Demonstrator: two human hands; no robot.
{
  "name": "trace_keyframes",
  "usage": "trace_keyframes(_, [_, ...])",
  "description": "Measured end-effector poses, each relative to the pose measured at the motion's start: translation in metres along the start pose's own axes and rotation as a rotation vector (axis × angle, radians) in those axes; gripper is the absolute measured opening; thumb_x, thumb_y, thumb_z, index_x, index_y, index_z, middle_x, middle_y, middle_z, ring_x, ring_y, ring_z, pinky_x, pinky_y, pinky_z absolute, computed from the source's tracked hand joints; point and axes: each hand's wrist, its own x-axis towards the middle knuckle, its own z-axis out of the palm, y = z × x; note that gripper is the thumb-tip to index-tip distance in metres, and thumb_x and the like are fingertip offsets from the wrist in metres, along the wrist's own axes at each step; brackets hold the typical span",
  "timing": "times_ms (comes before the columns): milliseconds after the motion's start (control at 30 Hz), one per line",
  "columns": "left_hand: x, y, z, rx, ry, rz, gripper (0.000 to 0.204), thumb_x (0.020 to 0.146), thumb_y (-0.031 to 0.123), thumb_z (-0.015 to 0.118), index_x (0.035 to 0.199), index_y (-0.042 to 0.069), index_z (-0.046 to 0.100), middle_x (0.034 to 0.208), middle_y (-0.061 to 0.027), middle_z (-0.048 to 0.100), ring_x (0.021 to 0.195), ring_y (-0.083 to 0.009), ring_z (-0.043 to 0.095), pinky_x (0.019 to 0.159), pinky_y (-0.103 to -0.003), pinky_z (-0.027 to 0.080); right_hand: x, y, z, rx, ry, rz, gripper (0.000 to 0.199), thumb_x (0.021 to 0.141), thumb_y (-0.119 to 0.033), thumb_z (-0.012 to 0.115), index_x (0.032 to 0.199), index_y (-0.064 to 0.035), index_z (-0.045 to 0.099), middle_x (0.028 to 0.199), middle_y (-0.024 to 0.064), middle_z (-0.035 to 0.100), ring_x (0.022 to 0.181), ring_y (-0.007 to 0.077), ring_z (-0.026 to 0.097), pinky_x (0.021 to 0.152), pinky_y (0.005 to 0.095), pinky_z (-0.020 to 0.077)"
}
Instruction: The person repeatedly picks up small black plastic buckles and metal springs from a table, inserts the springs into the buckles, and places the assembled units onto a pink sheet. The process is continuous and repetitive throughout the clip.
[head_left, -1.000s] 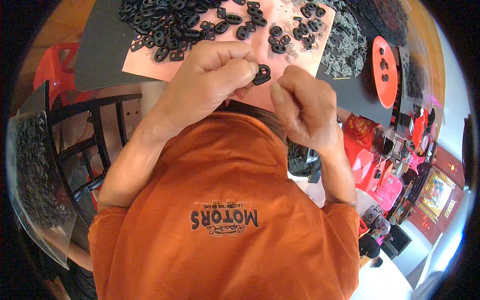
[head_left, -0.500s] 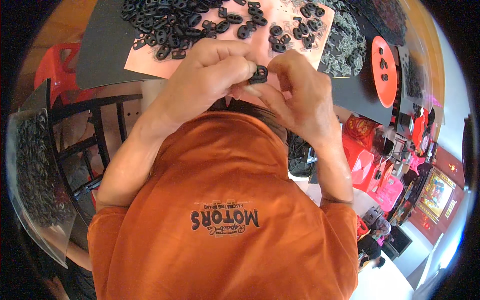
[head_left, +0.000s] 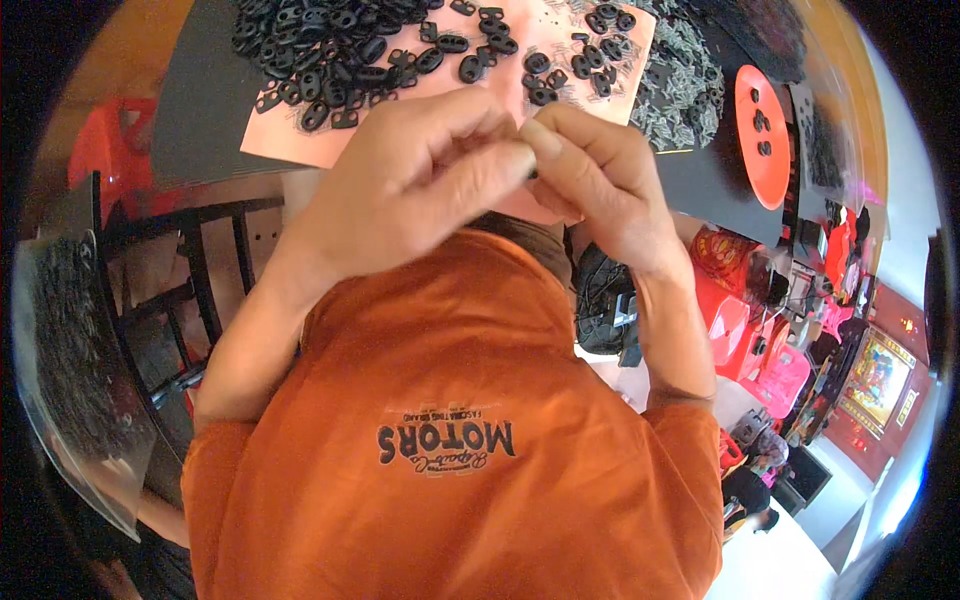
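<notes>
In front of my chest, my two hands meet at the near edge of a pale pink sheet (head_left: 285,140). My left hand (head_left: 425,185) is closed, its thumb stretched toward the right fingertips. Fingers bent and pinched, my right hand (head_left: 605,180) presses its thumb close to the left one. Between them only a dark sliver of a black cord lock (head_left: 532,173) shows; the fingers cover the rest. Beyond my hands lie a heap of black two-hole cord lock parts (head_left: 320,50) and several loose black pieces (head_left: 470,68) on the sheet.
Small metal springs (head_left: 680,90) are piled right of the sheet on the dark table (head_left: 200,110). A red oval plate (head_left: 762,180) holds a few black pieces. Red plastic chairs (head_left: 105,150) stand left, others right. A clear bag of black parts (head_left: 75,340) is at far left.
The cord lock, plainly visible between my fingers before, is now almost covered. My left thumb has swung over toward the right hand, and the hands have closed together.
</notes>
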Motion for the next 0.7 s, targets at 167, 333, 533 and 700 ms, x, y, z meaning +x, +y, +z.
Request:
trace_keyframes(167, [0.008, 0.011, 0.000, 0.439, -0.019, 0.339, 0.023, 0.082, 0.015, 0.058, 0.094, -0.003, 0.052, 0.069, -0.0132, 0.050, 0.056, -0.0263, 0.052, 0.050, -0.033, 0.041, -0.006, -0.004, 0.003, 0.350, -0.006, 0.141, 0.026, 0.093, -0.024, 0.047, 0.086, -0.0012, 0.057, 0.069, -0.0043, 0.048, 0.063, 0.0029, 0.041, 0.053, 0.0193, 0.0348])
trace_keyframes(333, [0.017, 0.012, 0.003, 0.454, -0.037, 0.457, 0.024, 0.086, 0.021, 0.055, 0.081, -0.002, 0.051, 0.064, -0.0125, 0.047, 0.052, -0.0272, 0.049, 0.046, -0.034, 0.039, -0.012, -0.008, -0.005, 0.419, -0.064, 0.056, 0.027, 0.094, -0.024, 0.046, 0.082, -0.0005, 0.053, 0.067, -0.0046, 0.045, 0.064, 0.0023, 0.039, 0.052, 0.0204, 0.0345])
trace_keyframes(533, [0.026, 0.010, 0.009, 0.309, -0.025, 0.356, 0.028, 0.081, 0.025, 0.063, 0.080, -0.001, 0.051, 0.063, -0.0097, 0.046, 0.051, -0.0207, 0.047, 0.046, -0.030, 0.038, -0.028, -0.007, -0.031, -0.083, 0.243, 0.002, 0.024, 0.092, -0.022, 0.048, 0.081, -0.0014, 0.055, 0.069, -0.0028, 0.049, 0.064, 0.0055, 0.043, 0.054, 0.0229, 0.0381])
trace_keyframes(700, [0.019, 0.010, -0.002, 0.239, -0.105, 0.146, 0.021, 0.079, 0.017, 0.063, 0.075, 0.000, 0.051, 0.060, -0.0069, 0.044, 0.048, -0.0138, 0.042, 0.044, -0.026, 0.035, -0.050, 0.008, -0.115, -0.318, 0.835, 0.060, 0.029, 0.090, -0.030, 0.052, 0.070, -0.0086, 0.054, 0.058, -0.0068, 0.042, 0.053, 0.0031, 0.036, 0.046, 0.0205, 0.0273])
